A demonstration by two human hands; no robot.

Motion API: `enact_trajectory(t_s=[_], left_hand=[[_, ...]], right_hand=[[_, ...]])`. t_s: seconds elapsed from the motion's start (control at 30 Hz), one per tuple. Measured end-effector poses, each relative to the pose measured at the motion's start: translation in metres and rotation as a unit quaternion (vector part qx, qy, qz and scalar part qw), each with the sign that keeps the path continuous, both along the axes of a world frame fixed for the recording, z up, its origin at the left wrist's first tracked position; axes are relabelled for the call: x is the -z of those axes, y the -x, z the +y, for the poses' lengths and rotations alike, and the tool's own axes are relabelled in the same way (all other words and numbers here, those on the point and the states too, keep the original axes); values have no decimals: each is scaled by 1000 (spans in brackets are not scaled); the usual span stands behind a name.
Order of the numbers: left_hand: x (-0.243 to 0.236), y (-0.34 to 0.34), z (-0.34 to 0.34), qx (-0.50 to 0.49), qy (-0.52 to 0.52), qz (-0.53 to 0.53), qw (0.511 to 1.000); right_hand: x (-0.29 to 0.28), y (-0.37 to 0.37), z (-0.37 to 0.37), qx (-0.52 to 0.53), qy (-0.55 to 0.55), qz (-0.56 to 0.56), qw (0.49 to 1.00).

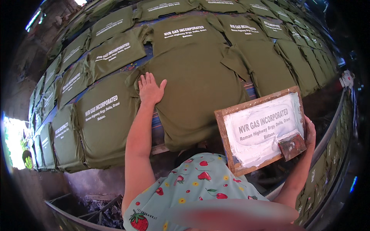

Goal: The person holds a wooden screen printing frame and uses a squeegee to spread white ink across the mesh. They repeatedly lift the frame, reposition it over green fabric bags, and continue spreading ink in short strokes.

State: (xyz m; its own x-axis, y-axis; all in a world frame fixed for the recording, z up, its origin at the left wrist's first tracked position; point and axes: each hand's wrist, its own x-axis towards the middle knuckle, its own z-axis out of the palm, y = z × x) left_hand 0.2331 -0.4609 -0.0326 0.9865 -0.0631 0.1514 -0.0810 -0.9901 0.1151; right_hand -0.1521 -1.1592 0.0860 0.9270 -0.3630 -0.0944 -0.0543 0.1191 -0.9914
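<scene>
My left hand (151, 87) lies with fingers spread on the upper left part of a plain olive-green T-shirt (192, 92) laid out on a blue surface (157, 124). My right hand (310, 131) grips the right side of a wooden-framed printing screen (217, 121), held tilted at the right, just below that shirt. Its white, ink-smeared mesh carries grey lettering. A dark, stained squeegee (292, 147) rests on the screen's lower right corner, close to my right hand; whether my fingers touch it I cannot tell.
Rows of olive shirts (100, 129), many with white printed lettering, curve across the long surface. Metal rails (339, 107) run along the right, with more green fabric (322, 181) beyond. Another metal frame (73, 215) stands at lower left, below a bright opening (13, 138).
</scene>
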Motion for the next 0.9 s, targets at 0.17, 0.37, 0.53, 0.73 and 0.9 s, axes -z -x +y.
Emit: enact_trajectory(t_s=[0.17,0.37,0.53,0.73,0.9], left_hand=[[11,-4,3,-11,-20,9,1000],[-3,11,-38,132,-20,-115,984],[11,28,-135,294,3,-67,953],[33,-11,-239,257,67,-41,963],[30,-24,-291,432,239,-2,870]], right_hand=[[-11,10,6,44,64,15,997],[1,10,1,24,20,19,999],[9,11,1,49,-1,-3,999],[14,18,-3,58,26,-3,998],[19,28,-10,66,54,5,996]])
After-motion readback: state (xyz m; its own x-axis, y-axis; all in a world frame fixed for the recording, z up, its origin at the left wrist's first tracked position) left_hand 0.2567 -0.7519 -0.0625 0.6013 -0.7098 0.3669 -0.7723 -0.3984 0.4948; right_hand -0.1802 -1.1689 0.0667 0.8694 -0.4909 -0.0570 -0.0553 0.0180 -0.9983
